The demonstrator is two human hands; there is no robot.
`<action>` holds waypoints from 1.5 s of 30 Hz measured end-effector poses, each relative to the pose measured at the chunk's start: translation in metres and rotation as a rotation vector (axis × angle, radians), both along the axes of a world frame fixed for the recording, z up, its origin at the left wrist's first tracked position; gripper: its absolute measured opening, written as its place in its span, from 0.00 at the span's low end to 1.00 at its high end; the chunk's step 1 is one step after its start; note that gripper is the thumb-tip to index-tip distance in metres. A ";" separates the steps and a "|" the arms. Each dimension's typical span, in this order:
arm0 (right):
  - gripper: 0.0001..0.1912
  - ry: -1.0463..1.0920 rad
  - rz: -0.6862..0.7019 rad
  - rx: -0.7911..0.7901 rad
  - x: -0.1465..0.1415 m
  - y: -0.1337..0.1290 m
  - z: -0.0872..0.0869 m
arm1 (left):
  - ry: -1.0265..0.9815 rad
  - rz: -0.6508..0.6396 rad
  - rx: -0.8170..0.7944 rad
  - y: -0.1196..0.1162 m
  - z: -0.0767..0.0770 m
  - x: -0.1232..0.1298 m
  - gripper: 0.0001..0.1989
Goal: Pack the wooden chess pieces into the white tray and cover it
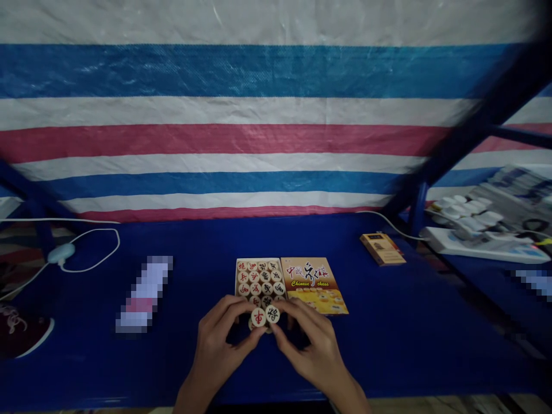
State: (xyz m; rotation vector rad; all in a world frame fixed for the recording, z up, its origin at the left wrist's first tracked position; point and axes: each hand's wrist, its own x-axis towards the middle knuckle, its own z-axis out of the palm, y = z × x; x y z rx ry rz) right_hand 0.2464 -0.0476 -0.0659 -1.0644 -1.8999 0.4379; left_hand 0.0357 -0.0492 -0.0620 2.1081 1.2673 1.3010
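Just in front of an open box, my left hand pinches a round Chinese chess piece with a red character between thumb and fingers. Right beside it, my right hand is closed on a Chinese chess piece with a black character. Edges of other pieces show just under these two; whether I grip them as well I cannot tell. Rows of red and black pieces fill the visible part of the box. My fingers hide its front part. A printed lid marked "Chinese chess" lies against the box's right side.
The blue surface carries a pixelated phone-like object at left and a small yellow pack at right. A white power strip lies farther right. White cable and a dark shoe are at left. A striped sheet hangs behind.
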 end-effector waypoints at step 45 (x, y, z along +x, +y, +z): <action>0.15 -0.339 -0.006 0.059 0.008 0.101 0.030 | 0.279 0.083 -0.005 0.101 0.011 -0.018 0.08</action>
